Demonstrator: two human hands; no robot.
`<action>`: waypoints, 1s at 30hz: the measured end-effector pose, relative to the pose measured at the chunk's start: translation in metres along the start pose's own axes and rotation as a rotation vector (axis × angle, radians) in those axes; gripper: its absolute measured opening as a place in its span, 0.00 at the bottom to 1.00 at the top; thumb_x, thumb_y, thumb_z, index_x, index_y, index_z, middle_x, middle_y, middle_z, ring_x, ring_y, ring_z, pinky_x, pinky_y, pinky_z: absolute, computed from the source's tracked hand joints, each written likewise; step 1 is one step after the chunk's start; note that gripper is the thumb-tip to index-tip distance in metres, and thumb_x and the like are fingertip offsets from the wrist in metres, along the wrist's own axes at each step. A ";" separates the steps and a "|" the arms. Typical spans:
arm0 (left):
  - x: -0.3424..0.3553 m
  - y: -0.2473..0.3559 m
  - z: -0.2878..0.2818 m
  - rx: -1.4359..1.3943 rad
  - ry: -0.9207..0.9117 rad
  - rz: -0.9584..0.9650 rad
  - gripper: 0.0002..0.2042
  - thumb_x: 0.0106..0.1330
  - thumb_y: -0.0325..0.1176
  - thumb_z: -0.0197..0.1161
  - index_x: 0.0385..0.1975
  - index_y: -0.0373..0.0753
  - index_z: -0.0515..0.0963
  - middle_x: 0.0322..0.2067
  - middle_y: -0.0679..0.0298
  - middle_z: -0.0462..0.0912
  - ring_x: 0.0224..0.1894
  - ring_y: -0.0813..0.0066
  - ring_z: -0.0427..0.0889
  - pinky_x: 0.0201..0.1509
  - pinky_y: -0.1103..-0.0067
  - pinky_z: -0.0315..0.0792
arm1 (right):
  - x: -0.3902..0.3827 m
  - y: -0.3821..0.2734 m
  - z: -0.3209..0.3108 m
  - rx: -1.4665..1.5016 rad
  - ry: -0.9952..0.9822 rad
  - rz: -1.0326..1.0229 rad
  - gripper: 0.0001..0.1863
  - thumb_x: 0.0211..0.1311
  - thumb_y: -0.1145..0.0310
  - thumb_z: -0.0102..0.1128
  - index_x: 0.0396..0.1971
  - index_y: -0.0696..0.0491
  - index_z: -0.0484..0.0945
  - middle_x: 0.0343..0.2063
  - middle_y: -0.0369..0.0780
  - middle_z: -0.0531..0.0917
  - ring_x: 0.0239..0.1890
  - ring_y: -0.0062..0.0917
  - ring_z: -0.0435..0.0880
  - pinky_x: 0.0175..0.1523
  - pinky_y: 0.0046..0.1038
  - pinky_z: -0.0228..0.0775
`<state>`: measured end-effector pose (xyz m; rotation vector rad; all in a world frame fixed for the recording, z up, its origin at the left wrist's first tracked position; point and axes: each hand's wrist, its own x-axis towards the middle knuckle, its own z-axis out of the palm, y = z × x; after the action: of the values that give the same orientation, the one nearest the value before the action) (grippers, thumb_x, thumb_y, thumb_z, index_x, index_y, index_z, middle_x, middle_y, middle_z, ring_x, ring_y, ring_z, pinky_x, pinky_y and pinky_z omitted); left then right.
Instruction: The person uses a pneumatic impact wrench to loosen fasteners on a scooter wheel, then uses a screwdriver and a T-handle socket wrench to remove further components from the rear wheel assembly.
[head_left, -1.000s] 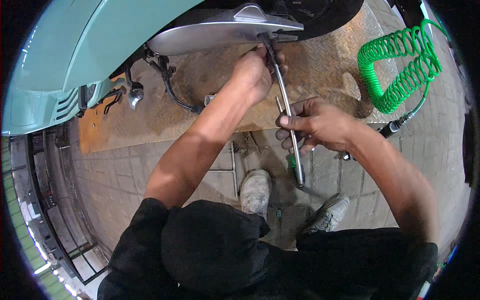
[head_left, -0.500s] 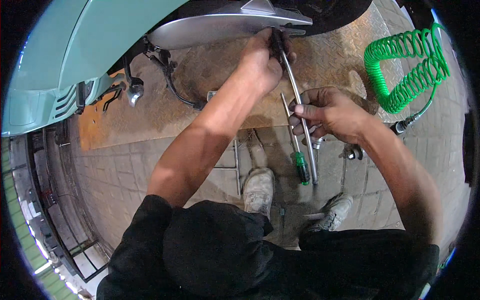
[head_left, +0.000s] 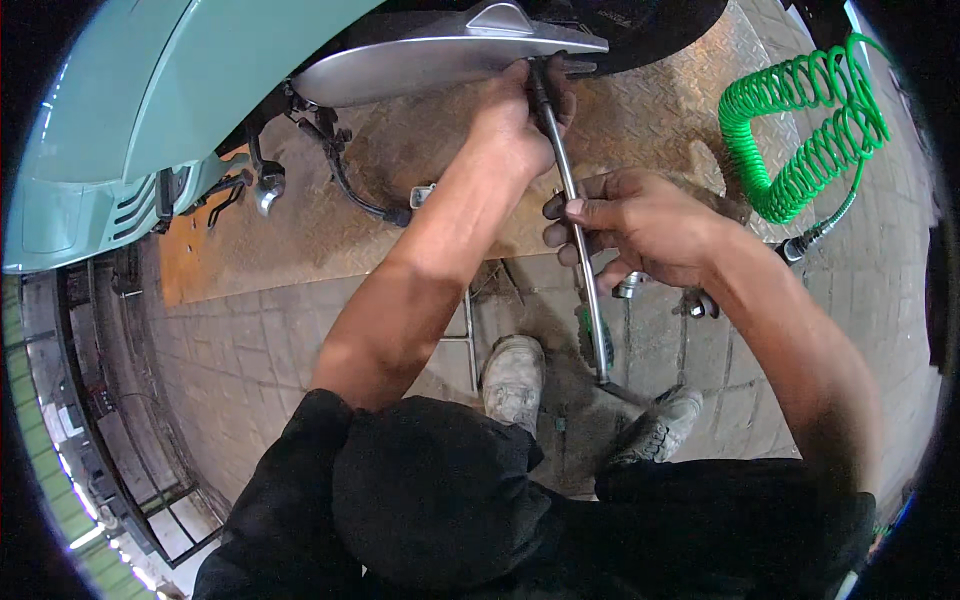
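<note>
My left hand point(head_left: 512, 130) is closed round the dark upper end of a long chrome bar point(head_left: 567, 180), right under the tip of a silver cover point(head_left: 420, 70). Lower on the same bar, the thumb and fingers of my right hand point(head_left: 650, 225) pinch its shaft. The bar slants down toward my shoes. What its upper end meets is hidden by my left fingers. Partly behind the bar shows a screwdriver's green handle point(head_left: 584, 325); its shaft is mostly hidden.
A pale green vehicle body point(head_left: 220, 90) fills the upper left, above a rusty tread plate point(head_left: 300, 230). A coiled green air hose point(head_left: 755, 150) hangs at the right. Metal fittings point(head_left: 697, 303) lie below my right hand. My shoes point(head_left: 513, 380) stand on paving.
The bar's lower end has swung left and now covers more of the screwdriver. My right hand has shifted slightly left with it. My left hand keeps its grip at the upper end.
</note>
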<state>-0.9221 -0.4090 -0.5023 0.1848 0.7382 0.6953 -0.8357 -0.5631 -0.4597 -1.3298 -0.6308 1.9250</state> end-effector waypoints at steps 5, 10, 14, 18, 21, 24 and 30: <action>0.005 0.003 0.001 -0.026 -0.042 -0.045 0.09 0.70 0.34 0.47 0.37 0.37 0.73 0.32 0.58 0.82 0.29 0.69 0.81 0.37 0.70 0.77 | 0.015 0.011 -0.003 -0.308 0.248 0.052 0.22 0.61 0.56 0.61 0.43 0.61 0.73 0.32 0.40 0.81 0.30 0.24 0.80 0.27 0.27 0.77; 0.011 0.004 -0.005 -0.141 -0.060 -0.075 0.10 0.70 0.35 0.47 0.36 0.37 0.73 0.30 0.58 0.81 0.29 0.68 0.81 0.37 0.70 0.77 | 0.006 0.014 0.019 0.050 0.305 -0.015 0.24 0.63 0.53 0.58 0.45 0.61 0.72 0.31 0.43 0.77 0.26 0.26 0.78 0.25 0.29 0.74; 0.009 -0.007 0.006 -0.123 0.003 0.029 0.10 0.71 0.35 0.47 0.34 0.39 0.74 0.28 0.61 0.81 0.29 0.69 0.80 0.38 0.69 0.77 | -0.028 0.014 -0.005 0.114 0.255 0.034 0.20 0.67 0.52 0.52 0.40 0.57 0.72 0.26 0.37 0.74 0.21 0.20 0.72 0.20 0.23 0.62; 0.013 -0.018 0.015 -0.105 0.073 0.055 0.11 0.70 0.39 0.48 0.26 0.43 0.71 0.22 0.67 0.74 0.25 0.72 0.75 0.41 0.65 0.76 | -0.079 0.029 -0.042 -0.026 0.272 0.063 0.17 0.68 0.55 0.51 0.37 0.56 0.73 0.24 0.35 0.74 0.20 0.18 0.72 0.21 0.23 0.62; 0.008 -0.023 0.033 -0.037 0.140 0.113 0.12 0.69 0.41 0.49 0.23 0.45 0.69 0.20 0.69 0.70 0.25 0.73 0.72 0.43 0.64 0.75 | -0.111 0.051 -0.067 -0.247 0.340 0.122 0.15 0.68 0.58 0.51 0.36 0.56 0.74 0.23 0.34 0.74 0.20 0.18 0.70 0.21 0.23 0.62; 0.009 -0.034 0.025 -0.022 0.188 0.145 0.13 0.69 0.42 0.49 0.22 0.46 0.67 0.19 0.70 0.68 0.25 0.74 0.70 0.42 0.63 0.73 | -0.135 0.069 -0.085 -0.287 0.382 0.201 0.15 0.67 0.59 0.51 0.38 0.57 0.75 0.24 0.34 0.74 0.20 0.17 0.70 0.22 0.22 0.62; -0.032 -0.060 -0.061 0.873 0.444 0.323 0.20 0.65 0.51 0.55 0.40 0.37 0.73 0.30 0.62 0.78 0.28 0.67 0.79 0.37 0.66 0.74 | -0.158 0.099 -0.124 -0.293 0.545 0.309 0.18 0.65 0.62 0.54 0.48 0.58 0.70 0.23 0.34 0.72 0.20 0.17 0.70 0.23 0.23 0.63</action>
<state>-0.9490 -0.4802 -0.5534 0.9856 1.4343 0.6861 -0.7115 -0.7482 -0.4817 -2.1397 -0.4581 1.6151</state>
